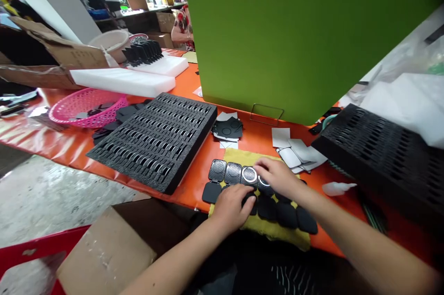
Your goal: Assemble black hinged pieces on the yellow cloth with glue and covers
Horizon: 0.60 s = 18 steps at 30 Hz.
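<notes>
A yellow cloth (239, 156) lies on the orange table (194, 179) in front of me. On it sits a row of small black hinged cases (233, 173), opened, with round mesh insides showing. My left hand (233, 206) rests on the lower black lids, its fingers curled down onto one lid. My right hand (277, 175) lies over the right end of the row, fingers bent and pressing on a case with a shiny ring (249, 175) beside it.
A black slotted foam tray (156, 138) lies to the left, another (381, 151) to the right. A green panel (294, 36) stands behind. White cards (294, 149), a pile of black parts (227, 128), a pink basket (86, 106), white foam blocks (123, 81) and a cardboard box (104, 248) surround the spot.
</notes>
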Each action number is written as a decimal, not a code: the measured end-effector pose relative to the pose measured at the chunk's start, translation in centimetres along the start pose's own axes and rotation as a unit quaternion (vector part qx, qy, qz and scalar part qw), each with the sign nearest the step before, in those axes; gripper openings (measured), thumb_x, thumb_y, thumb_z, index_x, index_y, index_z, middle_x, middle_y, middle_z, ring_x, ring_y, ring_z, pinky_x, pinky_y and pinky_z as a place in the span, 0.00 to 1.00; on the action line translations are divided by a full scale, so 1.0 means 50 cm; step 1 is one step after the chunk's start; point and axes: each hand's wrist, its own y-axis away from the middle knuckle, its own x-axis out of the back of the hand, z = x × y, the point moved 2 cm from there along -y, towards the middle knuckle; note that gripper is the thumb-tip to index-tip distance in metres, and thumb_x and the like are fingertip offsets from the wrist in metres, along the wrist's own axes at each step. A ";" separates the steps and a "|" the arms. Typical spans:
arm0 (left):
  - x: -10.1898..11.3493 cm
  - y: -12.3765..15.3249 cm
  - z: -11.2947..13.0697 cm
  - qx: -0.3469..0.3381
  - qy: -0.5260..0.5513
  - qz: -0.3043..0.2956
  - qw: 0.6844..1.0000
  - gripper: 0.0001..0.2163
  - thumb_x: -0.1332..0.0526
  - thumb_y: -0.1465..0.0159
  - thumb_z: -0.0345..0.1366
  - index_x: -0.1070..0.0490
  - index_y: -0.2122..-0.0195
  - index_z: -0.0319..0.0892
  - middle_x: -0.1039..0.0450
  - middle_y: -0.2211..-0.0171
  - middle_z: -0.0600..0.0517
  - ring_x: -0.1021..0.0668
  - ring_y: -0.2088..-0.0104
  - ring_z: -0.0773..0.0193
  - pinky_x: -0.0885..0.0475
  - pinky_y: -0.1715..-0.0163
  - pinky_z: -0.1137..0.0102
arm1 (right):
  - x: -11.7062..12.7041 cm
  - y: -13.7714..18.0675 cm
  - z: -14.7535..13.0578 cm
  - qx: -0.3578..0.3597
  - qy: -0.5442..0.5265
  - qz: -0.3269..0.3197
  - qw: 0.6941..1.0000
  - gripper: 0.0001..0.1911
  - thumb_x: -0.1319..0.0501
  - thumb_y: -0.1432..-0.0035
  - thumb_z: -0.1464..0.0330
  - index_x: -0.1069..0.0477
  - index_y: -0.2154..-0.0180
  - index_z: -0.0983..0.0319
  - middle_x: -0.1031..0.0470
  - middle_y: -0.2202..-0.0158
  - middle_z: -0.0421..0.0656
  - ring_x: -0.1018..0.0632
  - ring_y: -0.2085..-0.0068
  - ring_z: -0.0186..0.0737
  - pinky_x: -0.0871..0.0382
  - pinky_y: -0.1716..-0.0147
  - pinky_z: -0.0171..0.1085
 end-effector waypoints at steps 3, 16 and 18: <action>0.010 0.032 -0.037 0.001 -0.065 0.004 0.998 0.13 0.50 0.38 0.37 0.33 0.55 0.44 0.32 0.54 0.49 0.31 0.52 0.59 0.38 0.50 0.61 | -0.101 -0.049 -0.003 -0.008 0.034 0.013 0.999 0.11 0.51 0.43 0.64 0.31 0.67 0.60 0.26 0.68 0.41 0.27 0.66 0.36 0.38 0.68 0.32; -0.005 0.016 -0.082 -0.028 -0.149 -0.015 0.988 0.20 0.49 0.39 0.39 0.42 0.46 0.41 0.42 0.44 0.48 0.41 0.43 0.59 0.50 0.42 0.58 | -0.160 -0.103 0.004 0.007 0.310 0.031 0.950 0.16 0.54 0.40 0.63 0.30 0.67 0.60 0.27 0.70 0.44 0.30 0.63 0.40 0.43 0.66 0.35; -0.007 0.015 -0.083 -0.029 -0.147 -0.016 0.989 0.20 0.49 0.39 0.39 0.42 0.46 0.41 0.43 0.43 0.48 0.42 0.43 0.59 0.50 0.42 0.58 | -0.160 -0.103 0.006 0.006 0.309 0.038 0.950 0.16 0.54 0.40 0.63 0.30 0.67 0.60 0.27 0.70 0.44 0.30 0.64 0.40 0.43 0.66 0.35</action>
